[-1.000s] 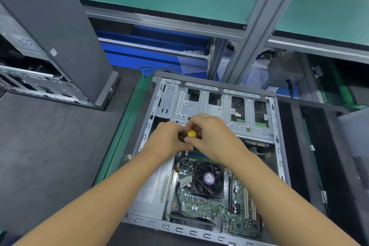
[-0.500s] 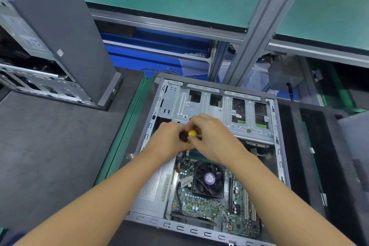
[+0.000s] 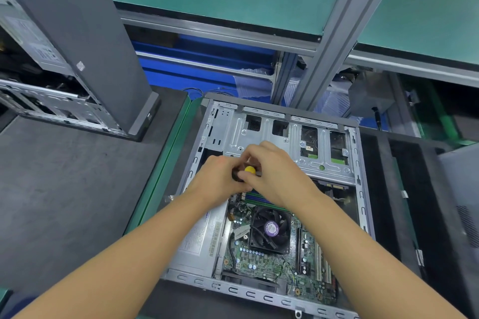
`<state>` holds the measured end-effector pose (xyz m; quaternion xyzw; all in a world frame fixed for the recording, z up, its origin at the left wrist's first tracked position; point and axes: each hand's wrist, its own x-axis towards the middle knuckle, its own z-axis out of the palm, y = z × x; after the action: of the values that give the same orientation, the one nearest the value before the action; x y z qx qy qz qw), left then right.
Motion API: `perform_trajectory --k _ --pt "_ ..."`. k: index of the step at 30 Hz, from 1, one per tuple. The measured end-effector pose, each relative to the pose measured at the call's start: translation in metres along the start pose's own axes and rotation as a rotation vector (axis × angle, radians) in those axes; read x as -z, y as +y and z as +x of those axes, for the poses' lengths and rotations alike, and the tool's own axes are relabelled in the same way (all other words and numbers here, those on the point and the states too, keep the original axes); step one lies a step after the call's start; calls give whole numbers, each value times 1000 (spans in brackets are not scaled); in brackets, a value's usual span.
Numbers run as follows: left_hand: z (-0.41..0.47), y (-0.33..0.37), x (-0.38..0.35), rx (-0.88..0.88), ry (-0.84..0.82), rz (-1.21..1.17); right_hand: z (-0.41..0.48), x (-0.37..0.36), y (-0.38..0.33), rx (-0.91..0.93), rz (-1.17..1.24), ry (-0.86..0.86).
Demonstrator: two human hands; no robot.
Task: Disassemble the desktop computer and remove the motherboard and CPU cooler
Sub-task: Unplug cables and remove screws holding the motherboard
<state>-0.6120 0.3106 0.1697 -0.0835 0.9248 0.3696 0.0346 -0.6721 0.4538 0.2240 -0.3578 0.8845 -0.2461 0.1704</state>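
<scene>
Head view. Against the frame a second ago, both hands keep the same spot over the case. The one change is that a black length of the screwdriver [image 3: 250, 169] handle now shows under its yellow cap.

Left hand [image 3: 217, 179]: fingers curled round the black part of the handle. Right hand [image 3: 274, 173]: thumb and fingers pinch the handle just under the yellow cap. The two hands touch each other. The tip of the tool is hidden beneath them, so what it bears on cannot be told.

The computer case [image 3: 360, 215] lies flat and open on the desk [image 3: 64, 189], toward the near right, beside a green strip [image 3: 166, 163] that runs along its left side. The hands are over the near edge of the metal drive cage [image 3: 290, 142], which fills the far half of the case. The motherboard [image 3: 259, 259] sits in the near half, inside the case. The CPU cooler [image 3: 269, 230] is mounted on it, fan up, purple label at the hub. Memory sticks [image 3: 256, 198] lie between cooler and hands. The power supply [image 3: 199, 241] is along the left wall of the case.

A second case [image 3: 85, 41] stands upright at the far left corner of the desk.
</scene>
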Motion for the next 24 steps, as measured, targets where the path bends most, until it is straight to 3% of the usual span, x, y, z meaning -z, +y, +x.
perform_trajectory --k 4,8,11,17,24 --pt "-2 1 -2 29 9 5 0 -4 -3 -34 -102 49" --pt "-4 1 4 0 -99 11 0 -2 -4 29 -60 -31" --pt "-5 3 3 25 -68 40 -1 0 -4 38 -43 -100" --pt "-1 1 -2 39 -37 5 -3 -3 -6 -43 -159 -11" --pt "1 -7 8 -2 -130 -86 1 5 -7 38 -165 -179"
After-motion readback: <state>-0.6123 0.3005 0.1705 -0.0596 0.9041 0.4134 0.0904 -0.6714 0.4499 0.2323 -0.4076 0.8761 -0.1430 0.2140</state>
